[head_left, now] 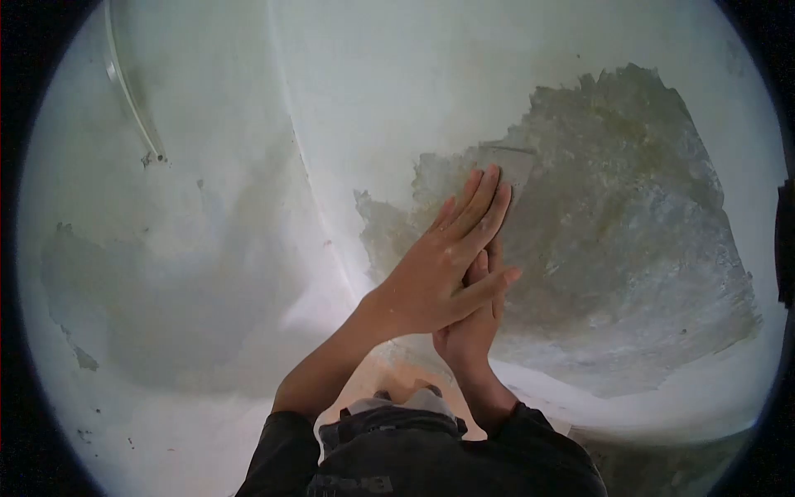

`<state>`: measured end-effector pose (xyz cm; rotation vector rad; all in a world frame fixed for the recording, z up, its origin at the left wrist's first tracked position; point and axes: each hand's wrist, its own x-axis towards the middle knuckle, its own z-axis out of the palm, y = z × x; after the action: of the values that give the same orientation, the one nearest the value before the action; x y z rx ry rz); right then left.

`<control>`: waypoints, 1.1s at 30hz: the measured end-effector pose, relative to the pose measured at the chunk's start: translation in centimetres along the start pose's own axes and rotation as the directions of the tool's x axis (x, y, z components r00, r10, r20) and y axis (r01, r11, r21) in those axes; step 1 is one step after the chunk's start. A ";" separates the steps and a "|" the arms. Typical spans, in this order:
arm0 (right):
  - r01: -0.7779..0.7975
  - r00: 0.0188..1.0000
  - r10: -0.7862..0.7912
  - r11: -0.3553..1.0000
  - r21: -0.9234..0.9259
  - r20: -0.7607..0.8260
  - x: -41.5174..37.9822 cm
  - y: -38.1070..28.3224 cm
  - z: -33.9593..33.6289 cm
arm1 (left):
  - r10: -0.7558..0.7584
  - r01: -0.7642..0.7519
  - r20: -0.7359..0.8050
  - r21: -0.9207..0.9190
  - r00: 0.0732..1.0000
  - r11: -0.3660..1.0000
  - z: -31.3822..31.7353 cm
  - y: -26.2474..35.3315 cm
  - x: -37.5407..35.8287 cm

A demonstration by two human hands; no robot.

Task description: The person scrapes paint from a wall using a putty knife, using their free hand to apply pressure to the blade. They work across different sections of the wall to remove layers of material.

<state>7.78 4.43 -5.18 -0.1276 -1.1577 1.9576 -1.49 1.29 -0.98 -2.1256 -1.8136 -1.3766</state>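
A scraper [515,166] with a wide, flat grey blade lies against the wall, its far edge at the border between white coating and bare grey surface. My right hand [474,335] is closed round its handle, which is mostly hidden beneath my other hand. Over it, my left hand [431,269] lies flat with fingers stretched along the blade and the thumb spread to the right across my right hand. The bare grey patch [613,224] spreads right of the hands, with ragged upper edges. White coating [397,74] surrounds it.
An inside corner [306,166] runs down the wall left of my hands. On the left wall are a thin white conduit [124,83] and a dull grey area [190,323]. The floor [397,369] and my feet show below. A dark object [784,240] stands at the right edge.
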 end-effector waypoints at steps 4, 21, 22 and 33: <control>0.057 0.996 -0.064 0.992 -0.115 -0.058 0.3 0.9 -0.3 | -0.011 0.013 0.032 -0.041 0.999 0.999 -0.8 0.1 0.4; -0.078 0.996 0.076 0.996 0.040 0.046 0.1 -0.4 -1.7 | 0.030 -0.031 0.011 0.128 1.000 0.991 1.0 -0.7 -0.1; -0.070 0.996 0.068 0.997 0.040 0.049 0.2 -0.4 -1.6 | 0.037 -0.038 0.009 0.131 0.999 0.991 1.1 -0.6 -0.2; 0.064 0.998 -0.065 0.997 0.048 0.016 1.0 -1.1 -0.4 | 0.024 -0.025 0.010 0.102 1.000 0.995 0.4 -0.3 0.5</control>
<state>8.00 5.67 -4.22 -0.0470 -1.1126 1.9314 -1.51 2.01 -1.09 -2.0995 -1.8128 -1.2433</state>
